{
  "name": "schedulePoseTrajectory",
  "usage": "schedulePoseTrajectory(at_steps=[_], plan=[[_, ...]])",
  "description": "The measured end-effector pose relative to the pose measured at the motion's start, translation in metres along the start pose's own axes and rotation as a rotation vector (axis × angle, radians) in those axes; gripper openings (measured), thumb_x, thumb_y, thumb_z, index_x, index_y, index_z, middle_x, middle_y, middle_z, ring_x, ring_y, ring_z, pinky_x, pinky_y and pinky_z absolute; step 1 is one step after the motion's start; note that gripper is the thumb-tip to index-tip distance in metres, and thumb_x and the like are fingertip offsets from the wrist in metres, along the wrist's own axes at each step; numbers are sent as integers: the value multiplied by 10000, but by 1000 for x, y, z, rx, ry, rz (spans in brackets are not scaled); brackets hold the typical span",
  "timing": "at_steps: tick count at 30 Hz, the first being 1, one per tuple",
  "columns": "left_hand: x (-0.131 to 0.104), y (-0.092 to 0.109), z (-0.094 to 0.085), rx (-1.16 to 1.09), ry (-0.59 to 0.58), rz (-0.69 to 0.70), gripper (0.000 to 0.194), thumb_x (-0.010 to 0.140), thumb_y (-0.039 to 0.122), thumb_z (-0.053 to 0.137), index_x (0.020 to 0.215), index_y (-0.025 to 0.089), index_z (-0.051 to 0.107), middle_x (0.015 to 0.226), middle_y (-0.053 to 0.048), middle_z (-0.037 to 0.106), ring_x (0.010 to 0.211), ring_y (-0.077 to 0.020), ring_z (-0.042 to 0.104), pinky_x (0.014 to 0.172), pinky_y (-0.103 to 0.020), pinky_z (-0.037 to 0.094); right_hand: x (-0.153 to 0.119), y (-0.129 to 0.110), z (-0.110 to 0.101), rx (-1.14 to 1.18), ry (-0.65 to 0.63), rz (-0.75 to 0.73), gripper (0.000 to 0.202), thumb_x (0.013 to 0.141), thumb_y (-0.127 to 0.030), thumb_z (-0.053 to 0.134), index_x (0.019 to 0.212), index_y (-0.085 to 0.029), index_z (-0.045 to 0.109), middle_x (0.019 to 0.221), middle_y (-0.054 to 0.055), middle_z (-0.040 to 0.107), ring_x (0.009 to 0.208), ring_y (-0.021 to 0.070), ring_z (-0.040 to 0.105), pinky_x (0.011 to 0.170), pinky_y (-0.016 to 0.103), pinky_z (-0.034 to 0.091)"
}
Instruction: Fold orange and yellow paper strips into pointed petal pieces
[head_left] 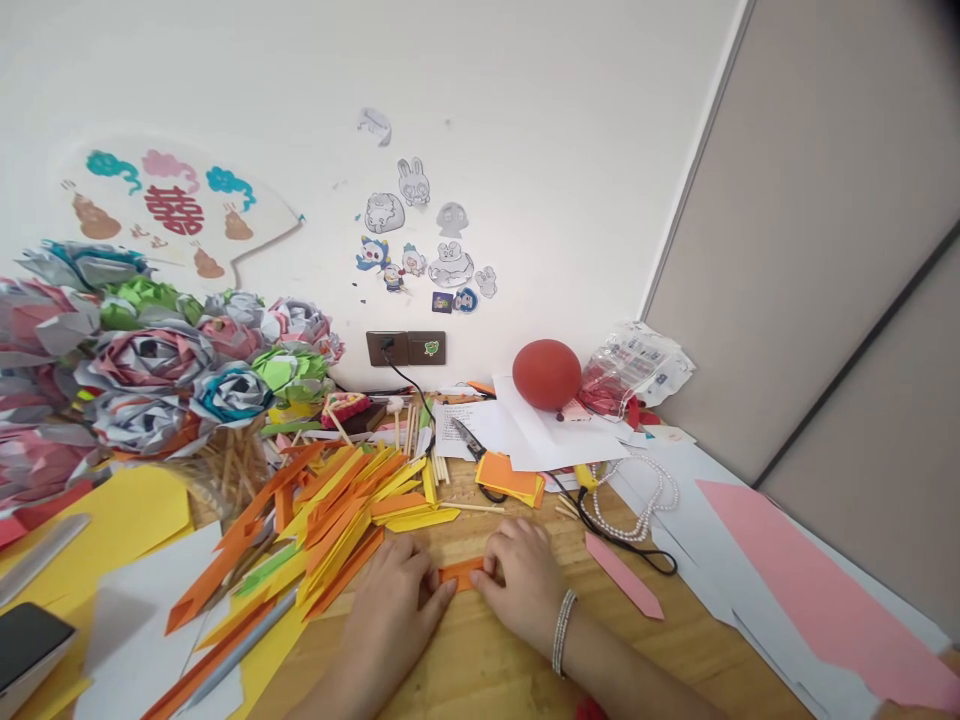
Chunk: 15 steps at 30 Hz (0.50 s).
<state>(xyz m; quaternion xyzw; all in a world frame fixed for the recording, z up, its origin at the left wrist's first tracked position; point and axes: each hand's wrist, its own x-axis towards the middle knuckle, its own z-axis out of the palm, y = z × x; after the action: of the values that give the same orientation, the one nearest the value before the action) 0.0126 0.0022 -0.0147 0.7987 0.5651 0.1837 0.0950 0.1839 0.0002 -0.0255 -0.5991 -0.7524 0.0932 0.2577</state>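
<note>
Wall cutout [191, 243] marked "囍" [174, 209] in red; folded orange strip [462, 573], pinched by fingers [444, 598] of left hand [394, 598] and right hand [526, 583].

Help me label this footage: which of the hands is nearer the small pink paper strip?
Right. The right hand is left of the small pink paper strip, apart from it; the left hand is farther left, beyond the right hand.

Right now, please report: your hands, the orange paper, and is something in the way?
Left hand, right hand: pinching opposite ends of orange paper. Paper narrow, lengthwise fold visible. Only fingers cover it; folded strips heaped by left hand, pink strip off right.
</note>
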Motion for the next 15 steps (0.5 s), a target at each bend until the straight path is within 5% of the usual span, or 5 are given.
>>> schedulePoseTrajectory(at_steps=[4,15], plan=[[2,-2,2,-18,-4,-10,147,767,298,560,669,189,562,814,-44,551,829,-239,522,729,-333,372,2,-2,1,31,17,60,271,657,-363,751,607,-187,551,753,-11,547,801,181,489,736,303,286],[6,-19,-5,-158,-50,-17,53,689,220,540,737,199,538,835,-33,577,832,-233,534,744,-347,400,6,12,-11,113,-12,102,199,625,-249,762,640,-187,573,777,-16,576,834,183,505,741,292,314]])
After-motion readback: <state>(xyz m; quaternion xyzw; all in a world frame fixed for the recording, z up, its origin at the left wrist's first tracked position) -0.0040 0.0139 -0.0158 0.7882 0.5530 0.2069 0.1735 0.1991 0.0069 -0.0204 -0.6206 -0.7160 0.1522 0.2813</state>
